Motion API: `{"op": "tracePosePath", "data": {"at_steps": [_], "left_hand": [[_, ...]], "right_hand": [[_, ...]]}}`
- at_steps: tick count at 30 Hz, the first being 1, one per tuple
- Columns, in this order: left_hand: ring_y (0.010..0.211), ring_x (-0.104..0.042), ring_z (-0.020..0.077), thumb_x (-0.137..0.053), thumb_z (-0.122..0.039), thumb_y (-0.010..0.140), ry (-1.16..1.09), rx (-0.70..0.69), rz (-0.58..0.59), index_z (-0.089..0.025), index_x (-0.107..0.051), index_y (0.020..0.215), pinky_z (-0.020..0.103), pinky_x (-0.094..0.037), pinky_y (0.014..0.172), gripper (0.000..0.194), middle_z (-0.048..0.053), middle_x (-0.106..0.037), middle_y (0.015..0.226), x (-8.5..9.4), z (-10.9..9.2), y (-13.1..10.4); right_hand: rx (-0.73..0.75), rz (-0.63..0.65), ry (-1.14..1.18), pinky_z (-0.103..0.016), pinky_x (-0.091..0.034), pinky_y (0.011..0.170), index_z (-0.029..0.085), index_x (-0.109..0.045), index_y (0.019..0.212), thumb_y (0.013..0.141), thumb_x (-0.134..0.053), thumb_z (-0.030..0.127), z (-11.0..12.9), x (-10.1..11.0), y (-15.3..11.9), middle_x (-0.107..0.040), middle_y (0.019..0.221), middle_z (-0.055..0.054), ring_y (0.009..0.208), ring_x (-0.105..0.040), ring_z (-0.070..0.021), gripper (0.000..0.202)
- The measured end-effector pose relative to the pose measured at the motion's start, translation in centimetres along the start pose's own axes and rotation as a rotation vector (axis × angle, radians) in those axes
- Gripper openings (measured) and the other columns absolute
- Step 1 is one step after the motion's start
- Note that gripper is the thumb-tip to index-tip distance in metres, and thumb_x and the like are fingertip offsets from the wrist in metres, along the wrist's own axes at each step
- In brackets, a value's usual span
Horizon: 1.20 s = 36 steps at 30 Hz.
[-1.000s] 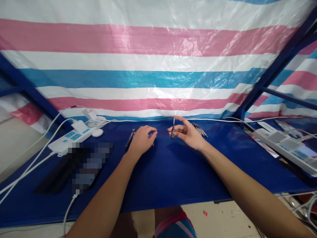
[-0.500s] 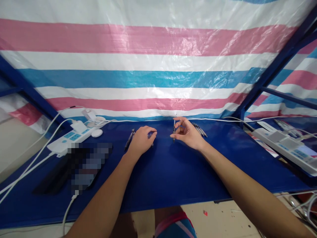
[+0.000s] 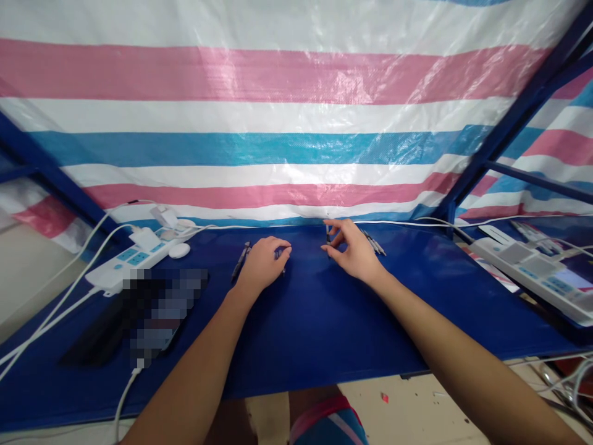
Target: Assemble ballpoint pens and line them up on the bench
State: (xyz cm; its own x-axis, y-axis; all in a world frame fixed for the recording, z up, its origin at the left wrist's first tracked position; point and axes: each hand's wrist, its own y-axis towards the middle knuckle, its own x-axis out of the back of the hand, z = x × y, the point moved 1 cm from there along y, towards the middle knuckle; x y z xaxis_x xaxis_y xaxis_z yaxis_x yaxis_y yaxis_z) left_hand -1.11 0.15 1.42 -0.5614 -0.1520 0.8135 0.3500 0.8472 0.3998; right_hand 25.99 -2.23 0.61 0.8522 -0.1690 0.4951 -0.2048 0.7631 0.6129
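Head view: right hand (image 3: 356, 252) grips a slim dark pen (image 3: 328, 238), seemingly not yet placed, left of slim grey pens (image 3: 375, 244) already laid; left hand (image 3: 262, 266): hold indeterminable.

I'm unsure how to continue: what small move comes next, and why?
Perhaps ease the right hand toward the left hand: the right holds a pen-like piece upright, a dark piece shows by the left, and the hands are apart.
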Motion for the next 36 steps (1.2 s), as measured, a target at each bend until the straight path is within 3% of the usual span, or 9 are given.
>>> {"op": "tracePosePath", "data": {"at_steps": [4, 9, 13, 19, 26, 31, 36], "left_hand": [[0.112, -0.072, 0.0298, -0.061, -0.034, 0.101, -0.021, 0.015, -0.032, -0.023, -0.082, 0.11, 0.043, -0.052, 0.104, 0.025, 0.007, -0.081, 0.116, 1.1, 0.9, 0.2], [0.113, -0.074, 0.0288, -0.062, -0.034, 0.099, -0.022, 0.083, -0.206, -0.022, -0.081, 0.108, 0.039, -0.054, 0.105, 0.025, 0.008, -0.082, 0.117, 3.3, 2.8, 0.2], [0.108, -0.075, 0.0277, -0.061, -0.034, 0.099, -0.011, 0.123, -0.251, -0.021, -0.081, 0.107, 0.038, -0.055, 0.102, 0.025, 0.007, -0.082, 0.115, 3.7, 3.7, 0.2], [0.115, -0.071, 0.0318, -0.058, -0.031, 0.099, 0.196, 0.189, -0.179, -0.021, -0.081, 0.106, 0.042, -0.052, 0.108, 0.026, 0.01, -0.081, 0.116, 3.3, 5.0, 0.1], [0.116, -0.069, 0.0351, -0.058, -0.039, 0.099, 0.313, 0.45, -0.213, -0.02, -0.08, 0.111, 0.045, -0.053, 0.106, 0.031, 0.015, -0.074, 0.124, 4.5, 6.9, -0.2], [0.116, -0.069, 0.0382, -0.06, -0.052, 0.097, 0.334, 0.646, -0.053, -0.019, -0.074, 0.129, 0.048, -0.055, 0.102, 0.048, 0.021, -0.067, 0.134, 4.2, 8.2, -0.8], [0.118, -0.07, 0.0373, -0.061, -0.05, 0.093, 0.324, 0.664, 0.055, -0.018, -0.072, 0.126, 0.045, -0.054, 0.101, 0.047, 0.02, -0.071, 0.132, 3.8, 9.2, -0.9]], "right_hand": [[-0.053, -0.024, -0.117, -0.044, -0.064, 0.089, 0.032, -0.045, 0.165, 0.098, -0.067, 0.021, -2.2, 1.3, 0.3, -0.059, 0.126, -0.011, 0.086, -0.071, -0.0214, 0.071], [-0.289, -0.088, -0.33, -0.049, -0.063, 0.09, 0.024, -0.027, 0.173, 0.091, -0.07, 0.024, -5.3, 3.0, 0.2, -0.061, 0.133, -0.016, 0.08, -0.07, -0.0237, 0.092], [-0.396, -0.042, -0.458, -0.051, -0.062, 0.094, 0.021, -0.036, 0.169, 0.087, -0.075, 0.026, -6.2, 3.4, -0.2, -0.06, 0.137, -0.02, 0.089, -0.072, -0.0293, 0.091], [-0.496, 0.046, -0.611, -0.05, -0.059, 0.099, 0.015, -0.051, 0.156, 0.086, -0.075, 0.026, -6.1, 3.3, -0.2, -0.058, 0.14, -0.024, 0.11, -0.072, -0.0367, 0.074], [-0.504, 0.072, -0.671, -0.048, -0.059, 0.098, 0.015, -0.052, 0.154, 0.088, -0.077, 0.025, -6.8, 4.1, -0.4, -0.059, 0.141, -0.024, 0.114, -0.071, -0.0366, 0.071], [-0.46, 0.03, -0.651, -0.049, -0.059, 0.097, 0.014, -0.058, 0.148, 0.089, -0.077, 0.031, -6.9, 4.5, -0.3, -0.062, 0.134, -0.023, 0.109, -0.072, -0.0352, 0.064], [-0.321, -0.056, -0.491, -0.047, -0.06, 0.092, 0.016, -0.062, 0.143, 0.097, -0.069, 0.043, -5.9, 3.9, 0.2, -0.067, 0.12, -0.017, 0.089, -0.07, -0.0279, 0.054]]}}
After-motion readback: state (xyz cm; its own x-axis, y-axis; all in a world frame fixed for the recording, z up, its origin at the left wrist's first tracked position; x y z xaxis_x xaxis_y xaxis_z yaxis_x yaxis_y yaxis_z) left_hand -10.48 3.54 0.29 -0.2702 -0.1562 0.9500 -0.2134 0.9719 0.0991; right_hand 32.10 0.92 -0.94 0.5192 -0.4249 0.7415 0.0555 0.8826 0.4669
